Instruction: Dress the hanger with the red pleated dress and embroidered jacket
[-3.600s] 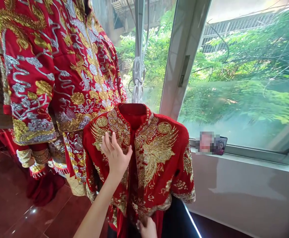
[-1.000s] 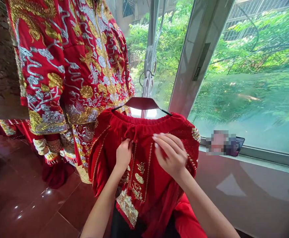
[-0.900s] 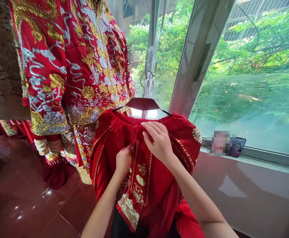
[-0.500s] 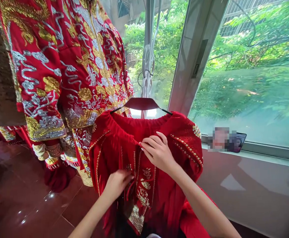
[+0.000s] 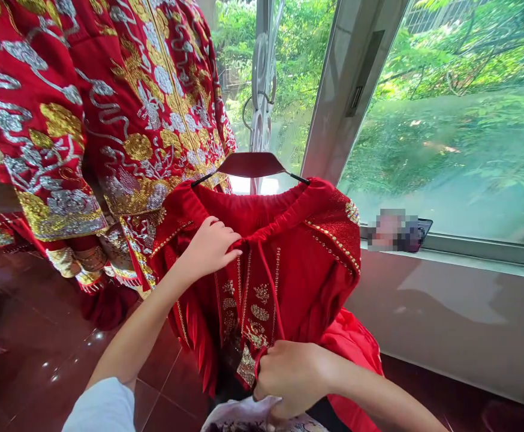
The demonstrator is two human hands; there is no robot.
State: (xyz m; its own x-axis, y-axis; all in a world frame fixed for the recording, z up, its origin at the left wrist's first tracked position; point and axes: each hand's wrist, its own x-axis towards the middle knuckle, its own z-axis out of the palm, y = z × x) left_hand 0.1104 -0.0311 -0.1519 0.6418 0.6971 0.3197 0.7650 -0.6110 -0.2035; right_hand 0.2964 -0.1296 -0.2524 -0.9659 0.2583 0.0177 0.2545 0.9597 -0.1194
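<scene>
A red garment (image 5: 307, 294) with gold beaded trim hangs on a dark red hanger (image 5: 253, 164) in front of me. Its wide neckline is gathered along a seam. My left hand (image 5: 212, 246) is closed on the left side of that gathered neckline, near its front middle. From the neckline a thin red drawstring (image 5: 271, 273) runs down, taut, to my right hand (image 5: 293, 375), which is closed in a fist around its lower part near the garment's front hem. Gold and silver embroidered panels (image 5: 257, 312) show between the hands.
A red jacket (image 5: 140, 114) heavy with gold and silver embroidery hangs close on the left. Behind the hanger stands a pale metal rack post (image 5: 262, 90). On the window sill at right leans a phone (image 5: 417, 234). Dark red tiles (image 5: 163, 384) cover the floor.
My left hand has moved up from the front panel to the neckline. My right hand has left the neckline and come down with the drawstring, now pulled straight. The view has tilted slightly down.
</scene>
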